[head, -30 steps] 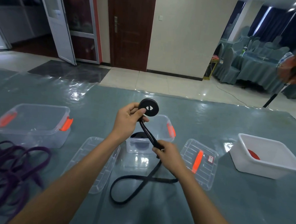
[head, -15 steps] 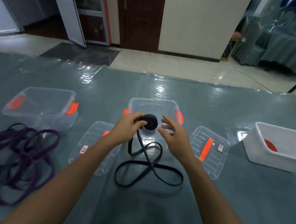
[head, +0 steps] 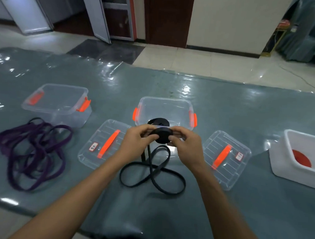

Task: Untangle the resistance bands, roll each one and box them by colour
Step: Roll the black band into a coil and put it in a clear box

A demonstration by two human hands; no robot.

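1. Two hands meet over the middle of the counter (head: 242,108): my left hand (head: 136,138) and right hand (head: 185,144) both pinch one black roll (head: 162,135) between them.
2. My left grip is narrow, thumb and fingers closed on the left side of the roll; my right grip is closed on its right side.
3. Below the roll the loose part of the black band (head: 152,174) hangs down and lies on the counter in crossed loops, between my forearms.
4. Just behind my hands stands a clear box (head: 165,105) with orange clips; inside it I see another black roll (head: 158,121).
5. Left of my hands lies a clear lid (head: 91,156) with an orange handle, and right of them a second lid (head: 228,168) of the same kind.
6. Further left stands a second clear box (head: 59,101), and near it a tangle of purple bands (head: 32,150) lies on the counter.
7. At the far right sits a white box (head: 284,159) with something red (head: 301,158) in it; I cannot tell whether that is a rolled band.
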